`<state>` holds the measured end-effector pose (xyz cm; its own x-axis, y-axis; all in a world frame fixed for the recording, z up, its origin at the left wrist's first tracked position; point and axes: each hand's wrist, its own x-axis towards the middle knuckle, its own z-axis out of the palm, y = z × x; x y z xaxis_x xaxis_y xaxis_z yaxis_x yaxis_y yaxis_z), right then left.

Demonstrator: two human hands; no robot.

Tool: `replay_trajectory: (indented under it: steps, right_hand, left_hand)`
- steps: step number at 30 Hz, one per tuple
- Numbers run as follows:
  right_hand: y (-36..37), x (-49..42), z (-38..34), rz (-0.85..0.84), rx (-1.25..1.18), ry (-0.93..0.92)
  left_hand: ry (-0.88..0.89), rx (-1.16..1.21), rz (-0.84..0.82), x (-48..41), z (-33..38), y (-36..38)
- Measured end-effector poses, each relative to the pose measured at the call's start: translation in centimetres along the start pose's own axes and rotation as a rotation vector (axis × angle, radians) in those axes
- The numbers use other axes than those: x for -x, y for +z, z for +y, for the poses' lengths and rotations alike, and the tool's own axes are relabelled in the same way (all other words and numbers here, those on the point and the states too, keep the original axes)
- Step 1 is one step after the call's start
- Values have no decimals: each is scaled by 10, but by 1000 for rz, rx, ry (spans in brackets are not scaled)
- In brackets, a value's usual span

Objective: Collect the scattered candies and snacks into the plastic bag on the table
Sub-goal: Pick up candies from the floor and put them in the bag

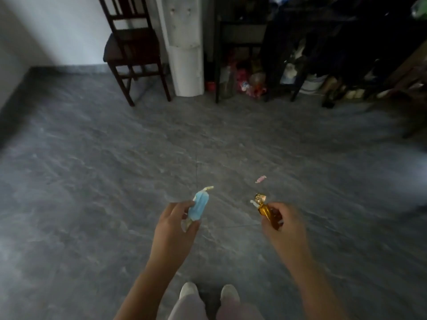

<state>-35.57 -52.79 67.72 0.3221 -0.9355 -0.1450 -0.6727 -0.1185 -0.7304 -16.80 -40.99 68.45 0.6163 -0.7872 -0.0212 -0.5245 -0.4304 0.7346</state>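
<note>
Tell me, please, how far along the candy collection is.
Nothing looks bagged; the bag is out of view. In hand: the left hand grips a blue candy, the right hand an amber candy. Left: a pink candy lies on the floor ahead.

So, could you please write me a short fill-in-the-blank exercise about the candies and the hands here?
The left hand grips a candy wrapped in ____.
The pink candy lies on the ____, beyond the right hand.
The amber candy is in the ____ hand.
Missing: blue; floor; right.
</note>
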Motion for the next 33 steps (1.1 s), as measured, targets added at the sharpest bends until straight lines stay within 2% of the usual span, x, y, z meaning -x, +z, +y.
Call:
replay_trajectory:
  steps: [10,17,24,27,33]
  right_hand:
    - [-48,69,-21,243,-17,150]
    - [-77,103,-14,479,8,291]
    - [-122,149,18,703,-90,378]
    - [-140,160,40,795,-130,405]
    - [-195,185,106,837,-161,430]
  left_hand:
    - [212,26,-233,-30,35,-25]
    - [342,51,-364,-38,77,-11]
    - [557,92,-548,-4,154,38]
    - [594,118,-619,17,183,64]
    - [683,87,-688,67,250,139]
